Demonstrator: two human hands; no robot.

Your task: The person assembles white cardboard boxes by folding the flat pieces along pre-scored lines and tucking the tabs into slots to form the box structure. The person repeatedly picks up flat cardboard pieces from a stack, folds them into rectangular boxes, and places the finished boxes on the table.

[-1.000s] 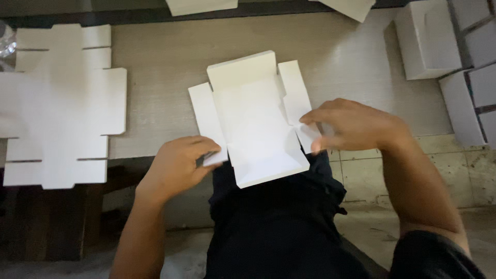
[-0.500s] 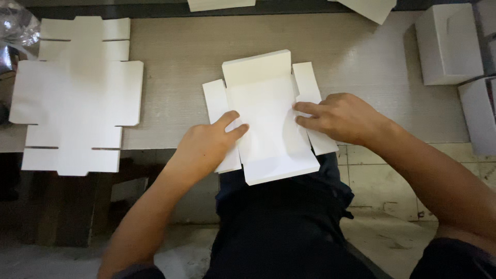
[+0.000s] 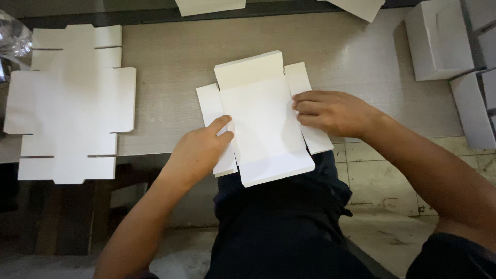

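A flat white cardboard box blank [image 3: 261,116] lies at the near edge of the pale wooden table [image 3: 175,57], its front part hanging over my lap. My left hand [image 3: 199,150] presses on the blank's left side flap, thumb touching the middle panel. My right hand [image 3: 333,111] rests on the right side flap, fingers curled onto the middle panel's edge. Both hands press the card flat; neither lifts it.
A stack of unfolded white box blanks [image 3: 70,103] lies at the table's left. Finished white boxes [image 3: 439,39] stand at the right edge. More white card pieces [image 3: 209,6] poke in at the far edge. Crinkled clear plastic [image 3: 13,36] is at far left.
Both hands moved inward over the blank: the left went from under the left flap onto it, the right slid from the outer right flap toward the middle panel.
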